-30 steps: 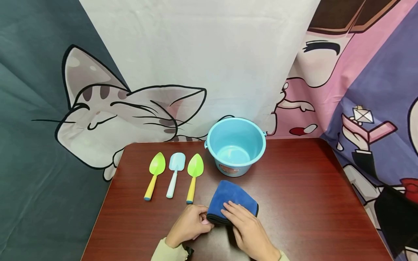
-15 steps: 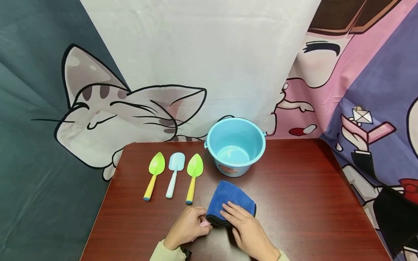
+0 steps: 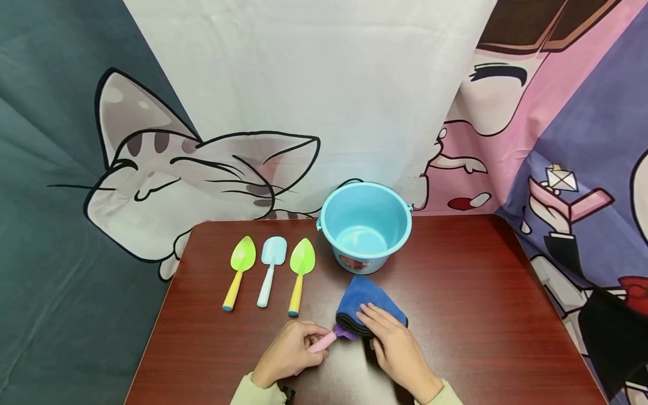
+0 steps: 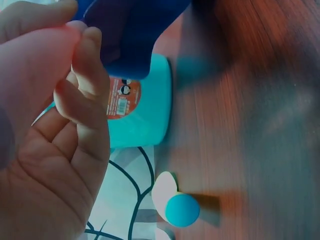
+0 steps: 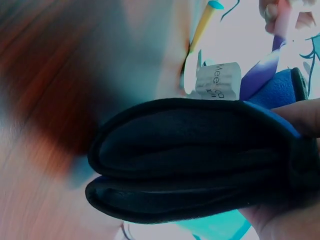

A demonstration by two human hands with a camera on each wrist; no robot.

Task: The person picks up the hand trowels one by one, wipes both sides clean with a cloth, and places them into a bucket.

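Observation:
My left hand [image 3: 291,351] pinches the pink handle of a toy shovel [image 3: 322,342] low over the table's near side. Its purple head slips under a folded blue cloth [image 3: 367,298] with black edging, which hides most of it in the head view. More of the purple blade [image 5: 265,72] shows in the right wrist view, lying against the cloth. My right hand [image 3: 402,354] grips the cloth, fingers spread on top and thumb below. A white tag [image 5: 217,82] sticks out from the cloth's edge.
Left of the hands, two green trowels with yellow handles [image 3: 243,256] [image 3: 302,257] flank a light blue shovel [image 3: 274,251], all in a row. Behind the cloth stands a light blue bucket [image 3: 385,259]. A printed curtain [image 3: 324,84] hangs behind the brown table [image 3: 481,304].
My right hand and the cloth have shifted right, away from my left hand. More of the pink handle and a bit of the purple head have come into sight. My left hand stays nearly still.

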